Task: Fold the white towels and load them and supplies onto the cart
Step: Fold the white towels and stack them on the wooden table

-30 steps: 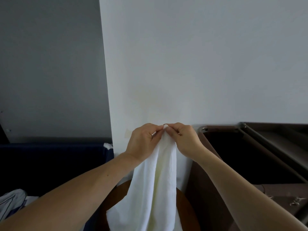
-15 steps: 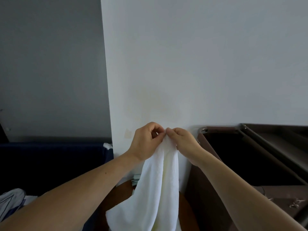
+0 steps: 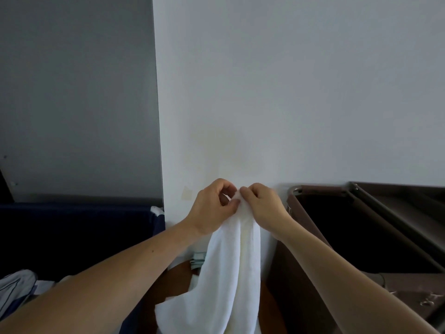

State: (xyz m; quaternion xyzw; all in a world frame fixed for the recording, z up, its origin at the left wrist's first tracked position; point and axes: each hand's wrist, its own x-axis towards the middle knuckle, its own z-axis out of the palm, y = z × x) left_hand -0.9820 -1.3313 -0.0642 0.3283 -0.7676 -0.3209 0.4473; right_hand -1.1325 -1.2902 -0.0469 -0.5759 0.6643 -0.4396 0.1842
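Note:
A white towel [image 3: 228, 268] hangs straight down in front of me, bunched at its top edge. My left hand [image 3: 213, 208] and my right hand [image 3: 263, 203] meet at that top edge, and each pinches the cloth between thumb and fingers. The towel's lower end drapes over a round brown table [image 3: 173, 283] below. To the right stands the brown cart [image 3: 317, 189] with its dark open bag and a metal frame.
A white wall fills the background, with a grey wall section at left. A dark blue bin [image 3: 72, 235] sits at lower left, with striped cloth [image 3: 16, 288] at its near corner. A small pale blue folded item [image 3: 198, 259] lies on the table behind the towel.
Both hands stay pinched together on the towel's top and have risen slightly. The towel hangs a little higher, uncovering the pale blue item on the table.

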